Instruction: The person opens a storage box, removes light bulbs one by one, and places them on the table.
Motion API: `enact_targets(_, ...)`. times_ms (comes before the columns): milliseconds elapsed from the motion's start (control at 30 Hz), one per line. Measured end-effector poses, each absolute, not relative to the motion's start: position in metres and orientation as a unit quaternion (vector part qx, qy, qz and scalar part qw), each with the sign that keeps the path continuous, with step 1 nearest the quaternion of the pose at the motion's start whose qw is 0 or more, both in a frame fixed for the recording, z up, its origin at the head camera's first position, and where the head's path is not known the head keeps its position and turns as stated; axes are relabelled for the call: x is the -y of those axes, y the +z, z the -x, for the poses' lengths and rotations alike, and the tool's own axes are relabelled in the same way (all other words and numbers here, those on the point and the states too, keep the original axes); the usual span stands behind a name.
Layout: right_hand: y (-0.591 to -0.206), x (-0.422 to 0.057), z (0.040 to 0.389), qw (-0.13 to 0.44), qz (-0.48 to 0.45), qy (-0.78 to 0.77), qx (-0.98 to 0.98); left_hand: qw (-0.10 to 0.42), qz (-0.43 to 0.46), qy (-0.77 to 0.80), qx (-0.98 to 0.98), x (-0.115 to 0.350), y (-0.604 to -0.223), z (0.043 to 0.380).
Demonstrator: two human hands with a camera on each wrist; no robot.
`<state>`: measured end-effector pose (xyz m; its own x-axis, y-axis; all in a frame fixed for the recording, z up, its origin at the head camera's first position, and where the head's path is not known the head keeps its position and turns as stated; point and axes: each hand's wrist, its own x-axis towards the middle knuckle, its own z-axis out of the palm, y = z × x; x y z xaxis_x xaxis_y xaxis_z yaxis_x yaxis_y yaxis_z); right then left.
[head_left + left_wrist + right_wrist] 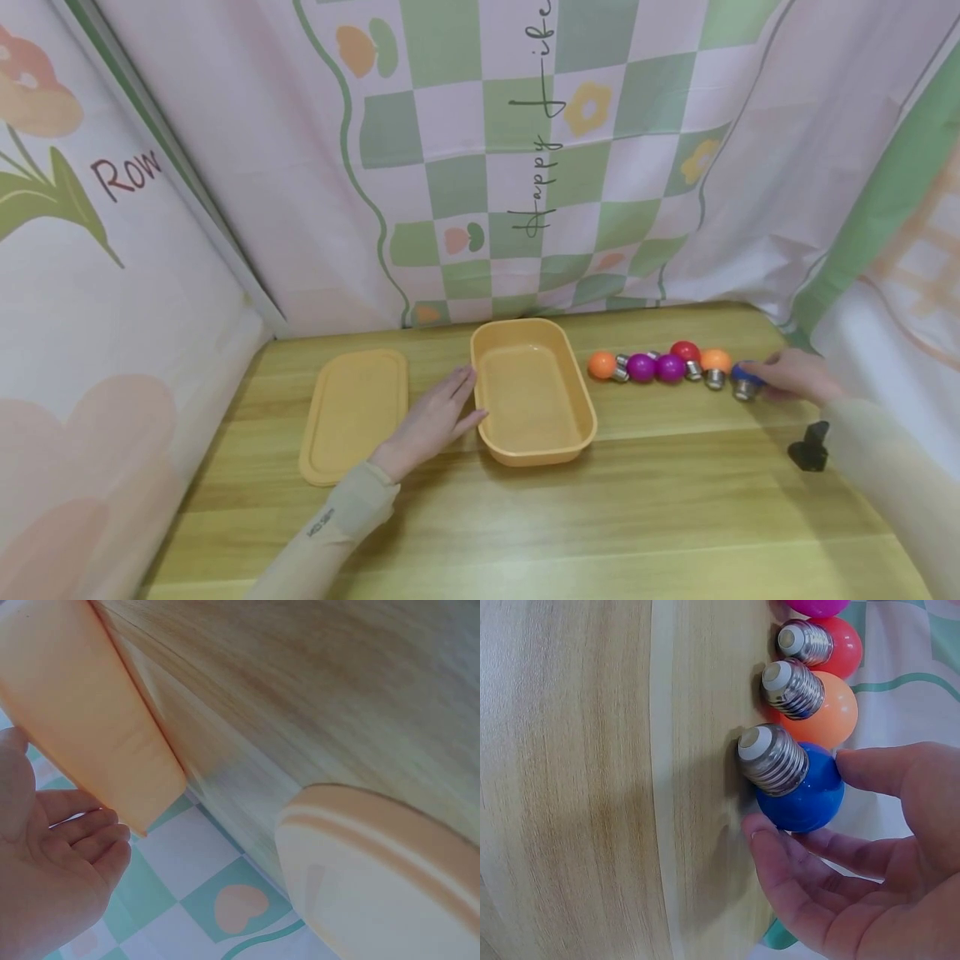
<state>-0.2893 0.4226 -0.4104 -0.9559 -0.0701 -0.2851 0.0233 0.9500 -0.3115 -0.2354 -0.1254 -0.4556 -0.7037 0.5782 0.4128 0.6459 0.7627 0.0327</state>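
Note:
At the right end of a row of bulbs, my right hand (797, 375) holds a blue light bulb (802, 787) between thumb and fingers. The bulb's silver screw base points away from the palm, toward the table's near side. Beside it lie an orange bulb (829, 712) and a red bulb (844, 646). My left hand (431, 417) rests with extended fingers against the left rim of an open yellow plastic box (532, 392). In the left wrist view, the fingertips of that hand (67, 862) touch the box's edge (97, 712).
Left of the box lies its flat yellow lid (356, 417). Purple bulbs (656, 367) and another orange bulb (602, 364) continue the row toward the box. A small black object (810, 447) stands near my right forearm. A patterned curtain (525, 167) hangs behind the wooden table (600, 525).

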Motion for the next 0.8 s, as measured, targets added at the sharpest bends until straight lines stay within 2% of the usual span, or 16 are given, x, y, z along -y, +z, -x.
enact_targets(800, -0.4059, -0.4268, 0.2864, 0.14, 0.015, -0.174, -0.975, 0.185, 0.335, -0.092, 0.919, 0.1247, -0.455, 0.2343)
